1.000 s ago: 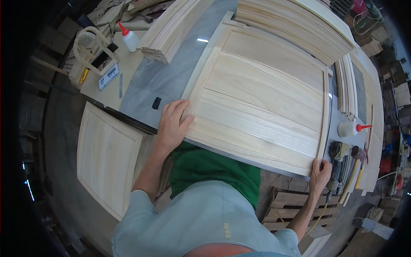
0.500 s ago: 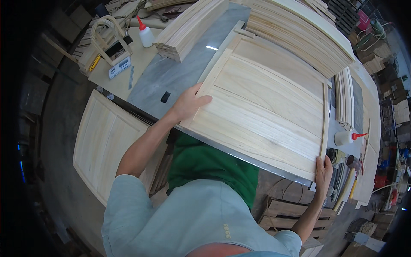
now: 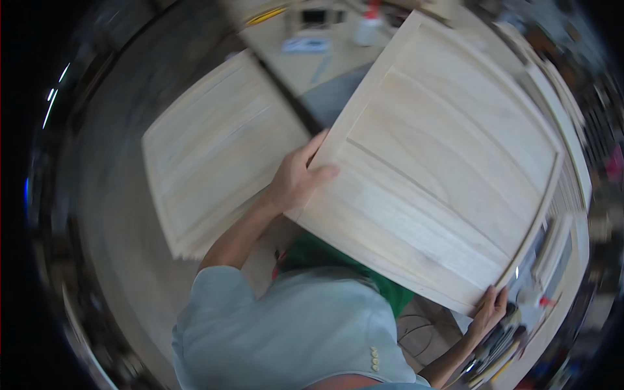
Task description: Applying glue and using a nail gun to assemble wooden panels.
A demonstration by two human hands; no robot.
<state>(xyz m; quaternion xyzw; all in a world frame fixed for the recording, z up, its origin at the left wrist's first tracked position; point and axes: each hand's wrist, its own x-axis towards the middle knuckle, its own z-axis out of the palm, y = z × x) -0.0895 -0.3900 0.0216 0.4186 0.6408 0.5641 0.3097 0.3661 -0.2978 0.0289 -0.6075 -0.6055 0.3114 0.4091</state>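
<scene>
A pale wooden panel (image 3: 429, 156) with a raised frame along its sides is held between my two hands in front of my body. My left hand (image 3: 299, 175) grips its left edge, thumb on top and fingers underneath. At the near right corner, my right hand (image 3: 487, 311) is closed on the edge, its fingertips showing over the rim. The panel hides most of the workbench below it. To the left, a second panel of similar make (image 3: 221, 149) lies on top of a stack.
On the bench beyond are a white glue bottle with a red tip (image 3: 368, 26), a small light-blue device (image 3: 305, 45) and a yellow-handled tool (image 3: 266, 15). Another glue bottle (image 3: 532, 298) and several hand tools lie at the right. Wood strips (image 3: 552, 253) stand near them.
My view has swung left. The panel has come up off the bench and turned, still in both hands, and the stacked panel at left now sits closer to it.
</scene>
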